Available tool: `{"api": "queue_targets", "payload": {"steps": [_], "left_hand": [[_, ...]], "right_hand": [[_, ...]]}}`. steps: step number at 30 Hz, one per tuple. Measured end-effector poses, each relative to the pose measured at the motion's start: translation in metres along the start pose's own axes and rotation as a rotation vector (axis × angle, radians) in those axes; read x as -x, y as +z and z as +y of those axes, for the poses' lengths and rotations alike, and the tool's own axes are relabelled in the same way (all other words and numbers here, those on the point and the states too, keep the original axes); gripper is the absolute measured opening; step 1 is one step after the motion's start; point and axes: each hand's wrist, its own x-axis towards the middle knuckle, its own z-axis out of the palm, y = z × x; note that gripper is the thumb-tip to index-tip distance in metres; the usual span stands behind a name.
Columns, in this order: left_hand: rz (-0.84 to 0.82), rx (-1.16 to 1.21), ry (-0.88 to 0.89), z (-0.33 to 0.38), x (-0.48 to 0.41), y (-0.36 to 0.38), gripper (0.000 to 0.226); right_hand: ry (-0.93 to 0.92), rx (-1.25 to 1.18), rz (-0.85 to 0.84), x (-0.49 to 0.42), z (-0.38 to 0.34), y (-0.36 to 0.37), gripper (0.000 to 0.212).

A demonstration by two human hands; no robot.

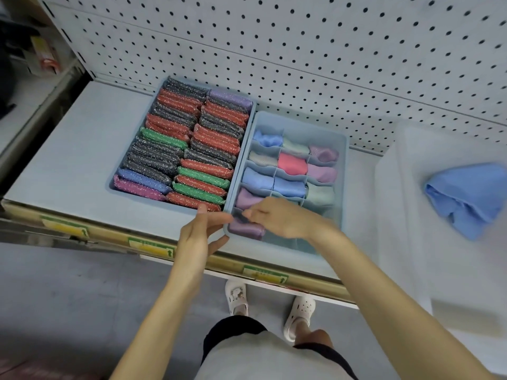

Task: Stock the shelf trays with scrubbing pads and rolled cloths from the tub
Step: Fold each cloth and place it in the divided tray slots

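Left hand (200, 234) grips the near-left corner of the cloth tray (344, 160), thumb on the rim. Right hand (279, 220) reaches across into the near-left cell and pinches the purple roll (245, 230), whose long axis runs left-right along the front wall. Next blue cloth (466, 198) lies loose in the tub (406, 242), well right of the tray, so right hand is nearer.

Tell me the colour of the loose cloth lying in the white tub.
Blue; the cloth shows best in the head view.
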Motion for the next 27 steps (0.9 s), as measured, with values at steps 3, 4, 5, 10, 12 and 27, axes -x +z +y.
{"api": "queue_targets", "payload": {"steps": [3,4,5,10,12,27], "left_hand": [[0.015,0.007,-0.002,0.0,0.002,0.001,0.055],[0.017,0.004,-0.003,0.0,0.002,0.001,0.054],[0.019,-0.005,-0.003,0.001,0.002,0.002,0.055],[0.094,-0.366,0.162,0.007,0.007,0.009,0.051],[0.188,-0.655,0.353,0.014,0.011,0.018,0.053],[-0.393,-0.633,0.577,-0.001,0.056,0.297,0.04]], "right_hand": [[0.017,0.001,-0.09,0.001,0.002,0.007,0.046],[0.025,0.014,-0.117,0.001,0.004,0.012,0.048],[0.031,0.011,-0.131,0.001,0.005,0.014,0.049],[0.064,-0.555,0.017,0.018,0.022,-0.003,0.035],[0.05,-0.825,0.164,0.035,0.036,-0.016,0.026],[0.423,-0.862,1.011,0.222,0.307,-0.065,0.017]]}}
